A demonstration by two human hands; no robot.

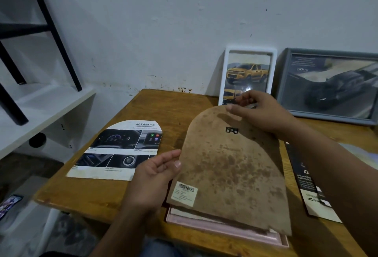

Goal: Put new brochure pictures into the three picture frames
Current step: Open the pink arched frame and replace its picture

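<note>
While the arch-cut brochure picture (120, 150) waits on the table (81, 187) at left, the left hand (155, 175) pinches the stained backing board's (231, 171) edge and the right hand (257, 111) pinches its rounded top, tilting it above the pink frame (225, 231). Next, probably: set the board aside, then lay the picture in.

You have: arch-topped brown backing board (231, 173), stained, barcode label, tilted above pink frame (229, 233) lying flat at desk's near edge. Arch-cut brochure picture (116, 150) flat at left. White frame (248, 74) and grey frame (331, 85) lean against wall, filled.
</note>
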